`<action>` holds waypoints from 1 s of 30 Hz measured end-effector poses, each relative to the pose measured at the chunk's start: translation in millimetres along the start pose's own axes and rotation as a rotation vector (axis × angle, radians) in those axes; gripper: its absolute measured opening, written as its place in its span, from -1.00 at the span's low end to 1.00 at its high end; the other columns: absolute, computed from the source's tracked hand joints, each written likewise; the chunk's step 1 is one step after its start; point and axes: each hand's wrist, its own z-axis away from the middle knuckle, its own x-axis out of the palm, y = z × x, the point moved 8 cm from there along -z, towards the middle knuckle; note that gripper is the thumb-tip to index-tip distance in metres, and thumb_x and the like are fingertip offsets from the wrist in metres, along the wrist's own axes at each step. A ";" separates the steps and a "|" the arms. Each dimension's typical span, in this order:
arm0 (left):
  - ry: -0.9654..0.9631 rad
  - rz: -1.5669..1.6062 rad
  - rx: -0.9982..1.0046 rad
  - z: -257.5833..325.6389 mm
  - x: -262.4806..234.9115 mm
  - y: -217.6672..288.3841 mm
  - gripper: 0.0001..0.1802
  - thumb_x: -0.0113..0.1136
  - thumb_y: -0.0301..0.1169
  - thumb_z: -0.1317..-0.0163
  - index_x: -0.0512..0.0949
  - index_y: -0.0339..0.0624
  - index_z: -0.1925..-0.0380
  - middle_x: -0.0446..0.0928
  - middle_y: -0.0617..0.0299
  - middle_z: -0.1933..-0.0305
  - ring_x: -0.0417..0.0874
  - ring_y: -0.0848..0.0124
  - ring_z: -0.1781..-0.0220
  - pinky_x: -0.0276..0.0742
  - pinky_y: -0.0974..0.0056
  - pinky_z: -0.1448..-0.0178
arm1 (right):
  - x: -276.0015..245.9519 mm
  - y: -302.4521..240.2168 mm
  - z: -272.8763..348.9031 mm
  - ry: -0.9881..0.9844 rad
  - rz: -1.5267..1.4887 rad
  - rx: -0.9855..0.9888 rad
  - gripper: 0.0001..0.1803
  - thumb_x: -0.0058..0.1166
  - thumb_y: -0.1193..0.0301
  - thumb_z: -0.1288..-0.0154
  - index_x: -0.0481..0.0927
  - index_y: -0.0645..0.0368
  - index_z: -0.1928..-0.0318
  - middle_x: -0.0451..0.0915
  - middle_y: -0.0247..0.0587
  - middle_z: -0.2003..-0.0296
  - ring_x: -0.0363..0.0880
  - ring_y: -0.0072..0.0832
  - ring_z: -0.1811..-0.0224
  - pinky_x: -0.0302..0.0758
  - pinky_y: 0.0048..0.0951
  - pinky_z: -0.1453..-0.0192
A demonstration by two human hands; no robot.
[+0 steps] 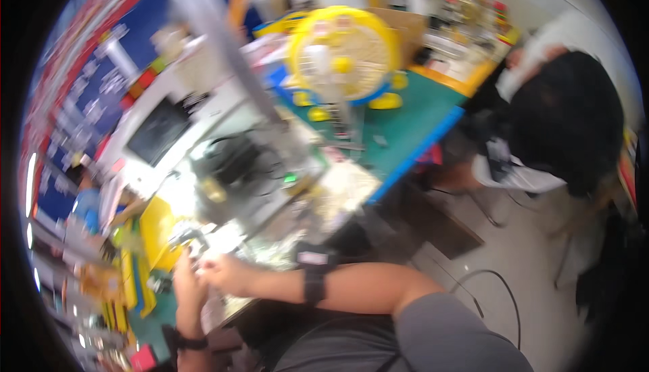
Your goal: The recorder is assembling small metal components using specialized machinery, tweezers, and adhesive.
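My left hand (188, 283) is raised at the lower left, over the bench edge, its fingers curled together. Close against it, my right hand (228, 274) comes in from the right with its fingertips pinched. The two hands meet at something small and pale that blur hides. Just beyond the fingertips shows a greyish metallic thing (189, 232), too smeared to name. A bright light washes out the bench beside it. A yellow bin (157, 231) stands right behind the hands.
A yellow-rimmed fan (341, 61) stands on the green bench mat (412, 125). A dark coiled thing (233, 159) lies on the bench, and a grey post (223, 40) rises in front. A seated person (564, 118) is at the right. A black cable (510, 291) loops over the floor.
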 end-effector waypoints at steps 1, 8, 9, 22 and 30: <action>0.002 -0.155 0.103 -1.8 4.3 13.1 -0.23 0.35 -0.33 -0.10 0.37 -0.44 -0.31 0.54 -0.24 -0.22 0.62 -0.08 -0.17 0.51 0.03 -0.26 | -2.1 13.0 -1.6 0.005 0.011 -0.032 -0.72 0.07 0.27 -0.36 0.63 0.26 0.25 0.59 -0.21 0.51 0.44 -0.53 0.45 0.43 -0.35 0.30; 0.041 -0.207 0.148 -3.0 4.8 38.3 -0.34 0.30 -0.29 -0.25 0.40 -0.43 -0.28 0.56 -0.24 -0.17 0.63 -0.05 -0.14 0.55 0.05 -0.22 | -18.1 24.0 1.8 0.101 0.072 0.114 -0.72 0.16 0.30 -0.41 0.60 0.32 0.14 0.54 -0.38 0.46 0.41 -0.72 0.43 0.39 -0.53 0.33; 0.059 -0.204 0.159 -3.0 1.1 39.2 -0.35 0.30 -0.27 -0.25 0.41 -0.44 -0.26 0.57 -0.23 -0.15 0.63 -0.05 -0.13 0.56 0.05 -0.21 | -13.2 25.3 0.7 0.068 0.073 0.134 -0.72 0.16 0.30 -0.41 0.60 0.32 0.14 0.54 -0.38 0.46 0.41 -0.72 0.43 0.39 -0.53 0.33; -0.016 -0.010 0.225 -38.9 -4.1 18.9 -0.73 0.17 -0.22 -0.39 0.61 -0.21 0.33 0.56 0.06 0.42 0.62 0.06 0.32 0.51 0.03 0.24 | -21.5 21.4 -61.8 0.378 -0.284 -0.031 -0.86 -0.07 0.40 -0.59 0.42 0.22 0.02 0.39 -0.50 0.40 0.22 -0.81 0.47 0.18 -0.69 0.42; 0.124 0.107 0.306 -37.6 3.7 14.2 -0.67 0.12 -0.22 -0.44 0.60 -0.22 0.44 0.53 0.05 0.46 0.56 0.04 0.37 0.48 0.02 0.25 | -21.2 11.8 -68.3 0.465 -0.132 -0.125 -0.88 -0.08 0.39 -0.60 0.42 0.13 0.17 0.29 -0.53 0.54 0.14 -0.80 0.59 0.07 -0.68 0.55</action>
